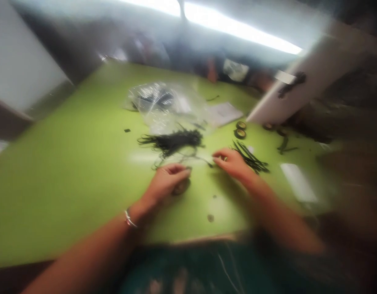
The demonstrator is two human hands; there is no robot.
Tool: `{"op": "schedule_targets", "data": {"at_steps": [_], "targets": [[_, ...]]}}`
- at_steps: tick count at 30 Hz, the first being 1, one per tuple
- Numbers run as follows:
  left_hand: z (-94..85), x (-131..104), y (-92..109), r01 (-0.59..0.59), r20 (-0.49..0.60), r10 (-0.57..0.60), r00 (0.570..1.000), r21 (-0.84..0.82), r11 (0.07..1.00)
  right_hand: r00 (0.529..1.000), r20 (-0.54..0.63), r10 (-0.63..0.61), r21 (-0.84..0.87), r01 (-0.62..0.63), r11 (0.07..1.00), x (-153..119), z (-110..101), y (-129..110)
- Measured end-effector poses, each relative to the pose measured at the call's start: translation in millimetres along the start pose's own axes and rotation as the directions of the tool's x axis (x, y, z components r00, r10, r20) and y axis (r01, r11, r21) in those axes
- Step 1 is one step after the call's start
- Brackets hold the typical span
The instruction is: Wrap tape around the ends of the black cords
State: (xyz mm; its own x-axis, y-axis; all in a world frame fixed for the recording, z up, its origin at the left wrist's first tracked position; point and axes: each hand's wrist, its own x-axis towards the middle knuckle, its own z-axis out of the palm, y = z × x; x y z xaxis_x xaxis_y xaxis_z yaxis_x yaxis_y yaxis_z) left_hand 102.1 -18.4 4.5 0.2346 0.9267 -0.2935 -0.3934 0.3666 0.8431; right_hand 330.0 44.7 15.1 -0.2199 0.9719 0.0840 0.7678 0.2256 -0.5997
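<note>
Black cords [179, 140] lie bunched beyond the pinched left grip [167, 179] and near the right grip [233, 163], its closure blurred, on a green table [69, 163] under a bright strip light [237, 27].

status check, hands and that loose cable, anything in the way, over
Left hand at dark roll, grip blurred. Right hand beside thin cable's end, hold unclear. Black bundle close beyond, might snag the cable.

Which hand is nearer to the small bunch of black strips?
Right. The right hand is beside the bunch, on its left; the left hand is much farther left.
</note>
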Motion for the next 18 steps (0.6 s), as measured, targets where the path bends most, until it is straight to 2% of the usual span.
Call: {"op": "schedule_targets", "data": {"at_steps": [3,9,12,15,18], "targets": [[-0.7,1.0,-1.7,0.013,-0.005,-0.013,1.000,0.003,1.000,0.999,0.019,0.026,-0.129,-0.023,0.991,-4.8,11.9,5.9],[-1.7,4.1,-1.9,0.003,-0.050,-0.004,0.999,-0.011,1.000,0.998,-0.047,0.048,-0.336,-0.061,0.940,-6.4,40.0,0.7],[-0.1,3.0,-0.2,0.037,-0.035,-0.037,0.999,-0.009,0.999,0.995,-0.088,0.048,-0.273,-0.070,0.959,-5.8,40.8,1.5],[1.7,0.9,0.7,0.051,-0.013,-0.051,0.999,-0.007,0.999,0.984,-0.156,0.083,-0.179,-0.110,0.978,-5.2,31.2,1.1],[1.5,-0.1,-2.2,0.053,-0.005,-0.053,0.999,0.008,0.999,0.969,-0.174,0.176,0.047,-0.170,0.984,-10.8,18.0,-12.9]]}}
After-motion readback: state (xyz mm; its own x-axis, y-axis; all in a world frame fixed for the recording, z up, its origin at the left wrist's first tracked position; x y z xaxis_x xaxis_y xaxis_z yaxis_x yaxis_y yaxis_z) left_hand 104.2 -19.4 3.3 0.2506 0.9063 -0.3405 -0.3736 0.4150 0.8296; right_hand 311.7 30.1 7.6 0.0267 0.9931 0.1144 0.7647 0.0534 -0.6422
